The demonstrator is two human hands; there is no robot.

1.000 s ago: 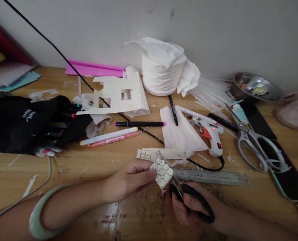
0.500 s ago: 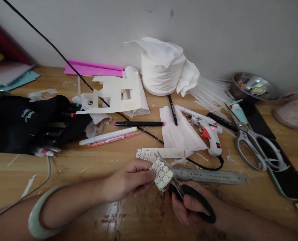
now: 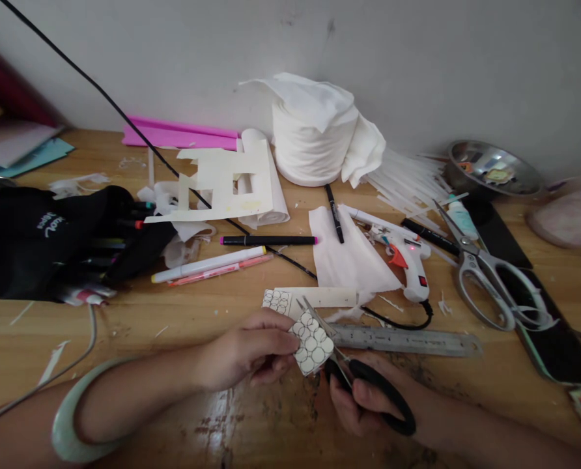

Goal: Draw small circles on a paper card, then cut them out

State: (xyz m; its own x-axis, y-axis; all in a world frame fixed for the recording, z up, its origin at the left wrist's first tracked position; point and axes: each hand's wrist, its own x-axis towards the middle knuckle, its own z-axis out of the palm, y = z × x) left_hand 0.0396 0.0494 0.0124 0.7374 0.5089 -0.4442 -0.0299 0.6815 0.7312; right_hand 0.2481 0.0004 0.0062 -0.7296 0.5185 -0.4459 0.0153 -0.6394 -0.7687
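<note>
A small white card (image 3: 312, 342) with black circles drawn on it is pinched between the thumb and fingers of my left hand (image 3: 258, 345). My right hand (image 3: 363, 397) grips the black handles of a pair of scissors (image 3: 381, 393). Their slightly parted blades lie along the upper right edge of the card. Just behind, a second circle-patterned piece (image 3: 277, 300) rests on the table beside a white strip (image 3: 324, 297). A steel ruler (image 3: 408, 340) lies to the right of the card, partly behind the scissors.
A white glue gun (image 3: 416, 264), large grey scissors (image 3: 486, 280) and a metal bowl (image 3: 495, 170) are on the right. Markers (image 3: 271, 241) and cut paper (image 3: 222, 184) lie behind my hands. A black pen case (image 3: 41, 241) sits left; a white roll (image 3: 312, 143) stands by the wall.
The whole view has shifted slightly, so things appear a little further left. The card has turned a little in my left hand against the scissor blades.
</note>
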